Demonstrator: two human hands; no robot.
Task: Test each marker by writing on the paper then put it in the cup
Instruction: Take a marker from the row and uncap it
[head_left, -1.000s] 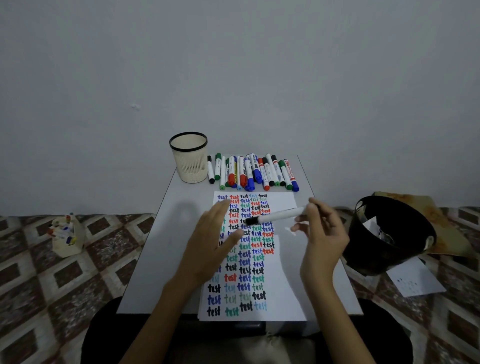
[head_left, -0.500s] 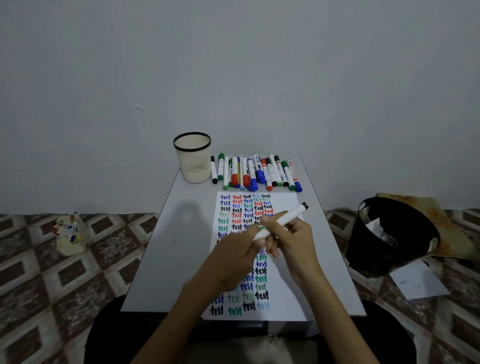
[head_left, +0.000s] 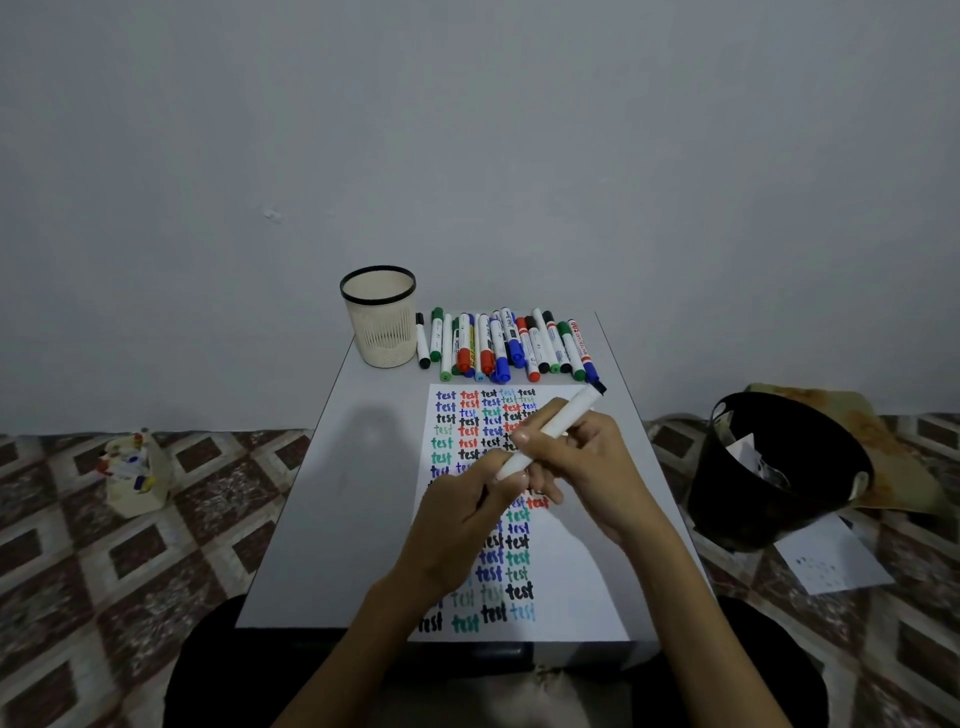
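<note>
A white marker with a black end slants up to the right above the paper. My right hand grips its barrel. My left hand is curled round its lower end, which is hidden in the fingers. The paper carries rows of the word "test" in black, blue, red and green. A cream mesh cup with a black rim stands at the back left of the table, with nothing visible inside. Several capped markers lie in a row to the right of the cup.
The small grey table stands against a plain wall. A black bin with paper scraps sits on the floor to the right, a loose sheet beside it. A small cream holder stands on the tiled floor at left.
My left hand, open over the paper a second ago, has closed on the marker's lower end. The marker has swung from level to slanting, black end up and right.
</note>
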